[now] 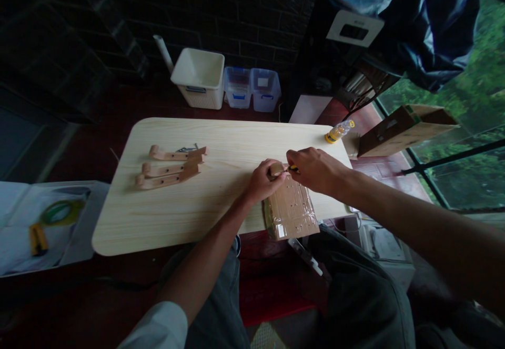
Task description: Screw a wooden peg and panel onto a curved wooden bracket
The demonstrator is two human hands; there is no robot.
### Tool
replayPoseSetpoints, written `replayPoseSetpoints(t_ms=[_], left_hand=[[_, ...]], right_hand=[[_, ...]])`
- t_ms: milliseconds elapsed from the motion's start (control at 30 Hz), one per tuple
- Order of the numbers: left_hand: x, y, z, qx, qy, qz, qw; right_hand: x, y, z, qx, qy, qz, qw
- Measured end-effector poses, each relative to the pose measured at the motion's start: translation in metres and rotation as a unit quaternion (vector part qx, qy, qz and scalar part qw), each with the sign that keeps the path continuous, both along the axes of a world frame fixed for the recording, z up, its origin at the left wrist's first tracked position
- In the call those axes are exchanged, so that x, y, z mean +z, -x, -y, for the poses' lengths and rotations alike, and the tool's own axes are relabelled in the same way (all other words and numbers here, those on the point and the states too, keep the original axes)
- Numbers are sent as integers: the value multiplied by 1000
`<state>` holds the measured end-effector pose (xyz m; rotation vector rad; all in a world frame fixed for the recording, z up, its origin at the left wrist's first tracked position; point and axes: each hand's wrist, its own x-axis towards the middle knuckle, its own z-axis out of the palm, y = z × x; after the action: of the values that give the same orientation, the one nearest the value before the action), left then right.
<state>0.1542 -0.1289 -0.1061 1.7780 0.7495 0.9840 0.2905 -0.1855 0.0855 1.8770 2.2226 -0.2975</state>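
Observation:
My left hand (262,180) is closed around a small wooden piece (277,168), steadying it at the far edge of a cardboard slab (292,207) wrapped in clear tape. In my right hand (313,167) is a screwdriver (292,168) with a yellow and black handle; most of it is hidden by the fingers. Its thin shaft points left at the wooden piece, but whether the tip sits in a hole I cannot tell. The slab has several small dark holes and overhangs the table's near edge.
On the left of the pale table (221,180) lie three curved wooden parts (169,180) beside some metal screws (187,149). A clear bottle with yellow ends (339,131) is at the far right corner. Bins (199,78) stand on the floor behind; a cardboard box (402,128) is at right.

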Motion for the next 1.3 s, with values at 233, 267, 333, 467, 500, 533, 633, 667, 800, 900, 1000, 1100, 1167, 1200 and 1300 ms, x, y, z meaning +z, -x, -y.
replayPoseSetpoints(t_ms=[233,267,333,467,500,533,633,667,800,900,1000,1100,1167,1200,1300], left_hand=[[1,0,0,-5,-13,8,1000],[2,1,1,-7,-13,9,1000],[3,2,1,-9,-14,11,1000],[6,4,-1,-5,-35,6,999],[7,4,-1,-5,-43,2,999],[7,5,-2,-4,-51,-1,999],[7,5,-3,-3,-63,-3,998],[6,5,-3,-2,-62,-1,998],[4,4,-3,-6,-56,6,998],[4,3,-3,-3,-57,4,998],[4,4,-2,-7,-57,4,998],[5,4,-2,-7,-51,11,999],[6,3,-2,-8,-47,13,999],[6,3,-2,-8,-46,14,999],[6,4,-2,-9,-43,16,999]], right_hand=[[-3,1,17,-6,-27,12,1000],[-4,0,19,-14,-33,20,999],[-6,-1,23,-22,-37,31,999],[-6,-3,24,-5,-38,23,999],[-5,-3,24,-1,-41,17,999],[-5,-3,23,0,-46,10,999],[-4,-4,23,3,-65,-14,998],[-5,-4,23,5,-72,-18,997],[-9,-3,26,-3,-76,26,997],[-13,-4,28,5,-72,50,996],[-15,-7,30,20,-97,0,995],[-17,-8,31,-4,-117,-46,992],[-18,-9,33,-30,-114,-41,992],[-18,-8,34,-43,-104,-26,993],[-18,-8,36,-59,-76,8,995]])
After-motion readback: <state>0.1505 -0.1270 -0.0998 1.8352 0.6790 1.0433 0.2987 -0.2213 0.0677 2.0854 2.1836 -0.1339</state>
